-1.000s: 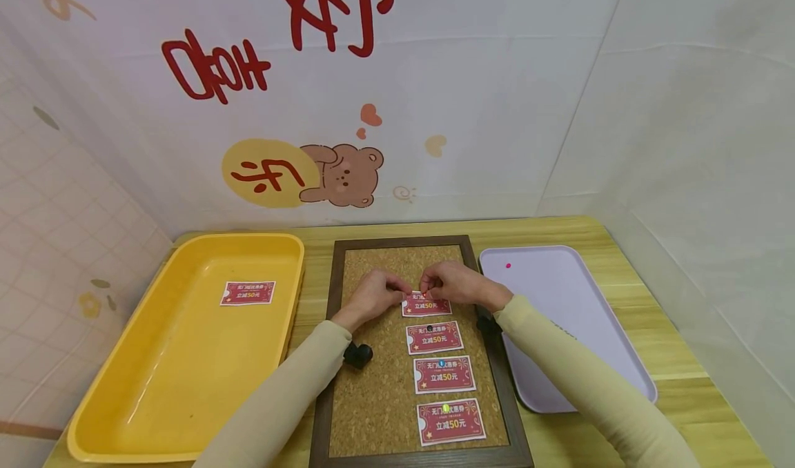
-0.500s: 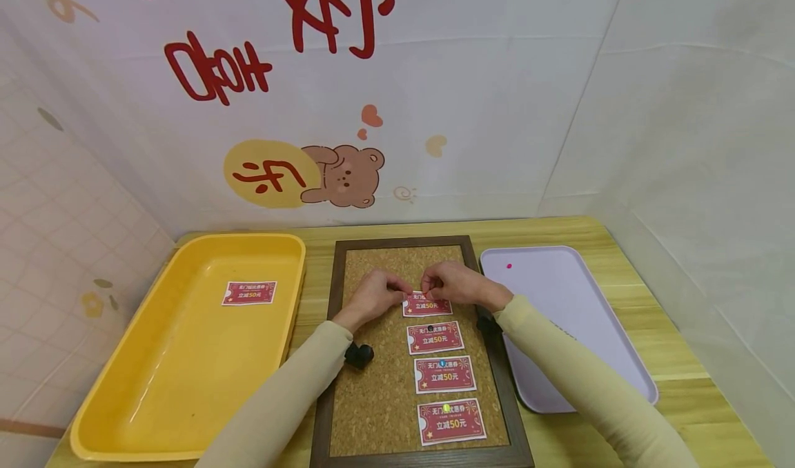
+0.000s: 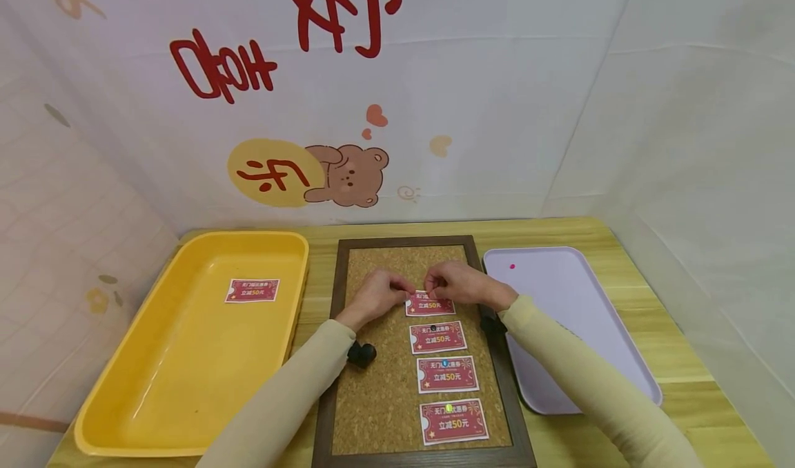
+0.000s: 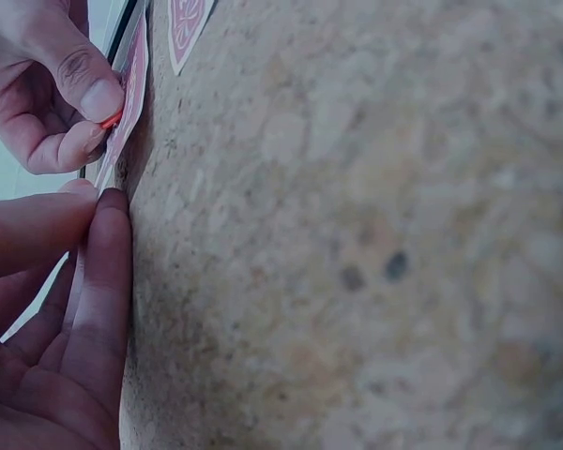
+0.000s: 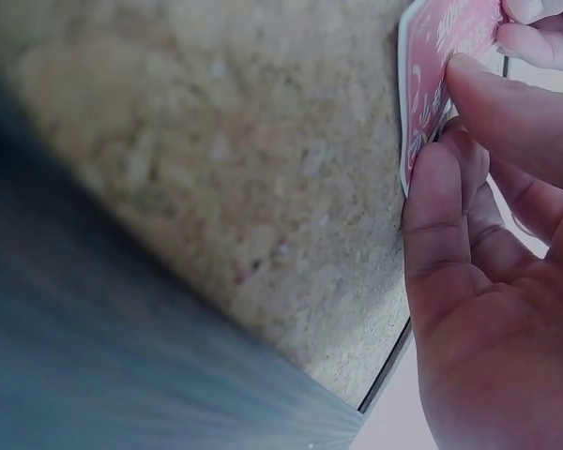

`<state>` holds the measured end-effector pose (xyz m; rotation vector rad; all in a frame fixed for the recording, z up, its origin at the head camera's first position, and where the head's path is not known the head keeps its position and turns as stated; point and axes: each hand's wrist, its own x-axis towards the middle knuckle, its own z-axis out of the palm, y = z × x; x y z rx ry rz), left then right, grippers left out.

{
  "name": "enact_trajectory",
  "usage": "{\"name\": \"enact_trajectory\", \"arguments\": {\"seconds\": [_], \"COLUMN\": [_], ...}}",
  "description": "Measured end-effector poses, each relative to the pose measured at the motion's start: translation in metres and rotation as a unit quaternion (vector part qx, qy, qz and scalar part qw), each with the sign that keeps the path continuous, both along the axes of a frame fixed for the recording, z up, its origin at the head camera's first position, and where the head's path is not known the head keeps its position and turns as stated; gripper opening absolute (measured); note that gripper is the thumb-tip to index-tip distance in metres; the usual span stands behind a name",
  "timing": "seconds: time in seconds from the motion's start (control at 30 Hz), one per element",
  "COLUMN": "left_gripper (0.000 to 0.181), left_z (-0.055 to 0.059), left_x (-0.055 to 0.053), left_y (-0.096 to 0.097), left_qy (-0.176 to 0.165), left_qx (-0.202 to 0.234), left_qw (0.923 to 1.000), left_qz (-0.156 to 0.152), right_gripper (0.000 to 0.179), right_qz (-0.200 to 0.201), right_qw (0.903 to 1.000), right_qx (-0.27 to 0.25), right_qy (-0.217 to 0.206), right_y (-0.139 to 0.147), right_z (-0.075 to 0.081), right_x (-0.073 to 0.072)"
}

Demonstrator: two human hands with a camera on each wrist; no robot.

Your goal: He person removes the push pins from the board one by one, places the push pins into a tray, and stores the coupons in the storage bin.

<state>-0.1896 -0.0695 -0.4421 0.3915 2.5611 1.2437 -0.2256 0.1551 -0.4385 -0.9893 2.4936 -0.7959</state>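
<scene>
A red coupon [image 3: 430, 307] lies near the upper part of the framed cork board [image 3: 375, 406]. My left hand [image 3: 379, 294] pinches the coupon's upper left corner between thumb and finger. At its top edge, my right hand [image 3: 456, 281] pinches a small orange-red push pin [image 4: 112, 120], best seen in the left wrist view. The pin's tip is hidden, so I cannot tell how deep it sits. Below hang similar coupons: one with a black pin [image 3: 433, 328], one with a blue pin [image 3: 444, 362], one with a yellow-green pin [image 3: 449, 408].
A yellow tray [image 3: 301, 295] with another coupon [image 3: 252, 290] inside stands on the left. To the right is a pale purple tray [image 3: 546, 281] holding a small pink pin [image 3: 512, 266]. The board's dark wooden frame [image 3: 344, 275] lies between them on the wooden table.
The whole head view has shifted slightly to the right. Both hands keep their places on the coupon, and the right fingers still pinch the push pin.
</scene>
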Motion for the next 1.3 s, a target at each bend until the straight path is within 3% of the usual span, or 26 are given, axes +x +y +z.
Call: {"name": "enact_trajectory", "arguments": {"seconds": [0.5,0.73,1.03,1.3], "left_gripper": [0.010,0.012,0.010,0.016], "left_z": [0.001,0.000,0.001,0.017], "left_x": [0.001,0.002,0.003,0.004], "left_y": [0.000,-0.001,-0.001,0.000], "left_qy": [0.001,0.003,0.004,0.010], "left_qx": [0.005,0.003,-0.002,0.039], "left_qw": [1.0000,1.0000,1.0000,0.9990], "left_qz": [-0.005,-0.004,0.006,0.019], "right_gripper": [0.010,0.012,0.006,0.005], "right_qz": [0.009,-0.012,-0.065,-0.104], "right_qw": [0.9997,0.9980,0.9967,0.9894], "right_qx": [0.000,-0.018,-0.048,-0.102], "right_qy": [-0.025,-0.060,-0.011,-0.007], "right_y": [0.000,0.007,0.015,0.027], "right_z": [0.004,0.004,0.015,0.029], "right_x": [0.001,0.001,0.009,0.021]}}
